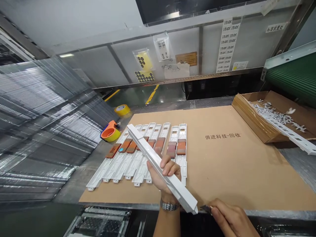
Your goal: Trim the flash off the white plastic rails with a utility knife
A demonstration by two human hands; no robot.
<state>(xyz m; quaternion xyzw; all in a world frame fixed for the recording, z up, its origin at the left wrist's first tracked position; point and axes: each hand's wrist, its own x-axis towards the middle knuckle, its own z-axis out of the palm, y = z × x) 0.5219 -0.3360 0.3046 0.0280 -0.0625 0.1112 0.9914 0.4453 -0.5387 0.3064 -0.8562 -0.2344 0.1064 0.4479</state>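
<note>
My left hand (164,174), with a metal watch at the wrist, is wrapped round a long white plastic part (154,159) held at a slant above the cardboard. My right hand (229,217) is at the table's front edge, closed on a small knife (206,208). The blade lies close to the lower end of the white part; whether they touch is hard to tell. Behind my left hand, several white strips (123,166) lie side by side, with reddish-brown blocks (181,147) across them.
A cardboard sheet (222,164) covers the table. At the right, an open box (261,128) holds small white pieces and a long white strip (293,133). An orange tape dispenser (110,131) and yellow tape roll (122,110) stand at the left. A green conveyor (296,74) is at the right.
</note>
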